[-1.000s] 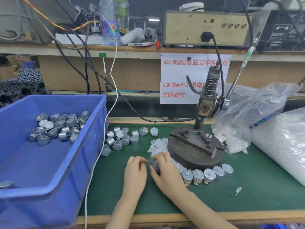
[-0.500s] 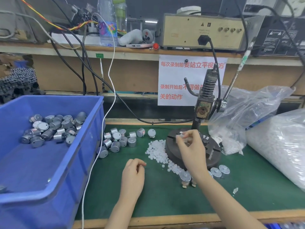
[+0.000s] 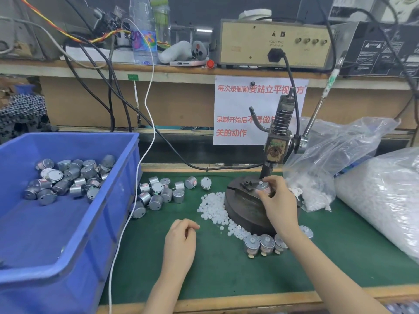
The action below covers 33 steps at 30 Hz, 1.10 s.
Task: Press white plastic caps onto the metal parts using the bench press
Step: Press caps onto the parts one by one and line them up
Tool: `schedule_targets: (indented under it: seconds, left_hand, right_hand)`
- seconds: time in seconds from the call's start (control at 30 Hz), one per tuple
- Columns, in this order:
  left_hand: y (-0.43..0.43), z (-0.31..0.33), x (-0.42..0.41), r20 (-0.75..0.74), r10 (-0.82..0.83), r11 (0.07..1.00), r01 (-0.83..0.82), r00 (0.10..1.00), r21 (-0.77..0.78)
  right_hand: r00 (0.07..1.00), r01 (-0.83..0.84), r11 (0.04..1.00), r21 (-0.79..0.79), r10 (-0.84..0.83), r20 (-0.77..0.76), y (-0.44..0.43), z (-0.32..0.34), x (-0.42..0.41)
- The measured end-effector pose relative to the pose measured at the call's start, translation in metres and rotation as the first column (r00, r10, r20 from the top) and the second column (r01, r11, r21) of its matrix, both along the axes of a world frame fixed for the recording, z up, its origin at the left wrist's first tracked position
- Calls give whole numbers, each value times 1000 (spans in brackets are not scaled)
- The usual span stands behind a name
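Metal part (image 3: 263,189) w/ white cap (image 3: 260,183) on top sits on round press base (image 3: 242,208), center-right of frame, right under ram of bench press (image 3: 280,132). Right hand (image 3: 280,205) grips the part, fingers curled round its side. Loose white caps (image 3: 213,207) heaped just left of base; row of capped parts (image 3: 266,244) at base's lower edge. Left hand (image 3: 180,241) rests on green mat (image 3: 226,275), lower center, fingers curled. Tiny white speck at its fingertips, can't tell if pinched. Spare metal parts (image 3: 158,194) lie beside blue bin (image 3: 68,259) at left.
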<state>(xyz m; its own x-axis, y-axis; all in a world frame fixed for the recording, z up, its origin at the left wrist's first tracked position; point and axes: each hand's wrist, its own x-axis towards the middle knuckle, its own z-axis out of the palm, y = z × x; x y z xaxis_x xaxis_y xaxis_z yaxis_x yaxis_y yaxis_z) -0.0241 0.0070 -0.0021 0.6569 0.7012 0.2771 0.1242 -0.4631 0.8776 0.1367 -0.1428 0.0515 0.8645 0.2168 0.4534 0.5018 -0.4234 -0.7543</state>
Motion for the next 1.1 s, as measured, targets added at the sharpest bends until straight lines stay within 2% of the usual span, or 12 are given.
schedule_targets:
  seconds: [0.23, 0.5, 0.7, 0.97, 1.1]
  left_hand:
    - [1, -1, 1, -20, -9, 1000, 9, 1000, 11]
    - [2, -3, 1, -26, -14, 1000, 14, 1000, 25]
    - [2, -4, 2, -36, -16, 999, 17, 999, 30]
    - [2, -5, 3, -52, -16, 999, 18, 999, 46]
    - [2, -5, 3, -56, -15, 999, 17, 998, 31]
  right_hand:
    - [990, 143, 978, -151, -142, 18, 4, 0, 15]
    - [992, 120, 991, -64, -122, -28, 6, 4, 14]
    - [988, 46, 996, -73, -56, -141, -2, 6, 17]
    - [992, 115, 969, -218, -122, -19, 1, 1, 30]
    - [993, 114, 965, -235, -118, -3, 2, -1, 31]
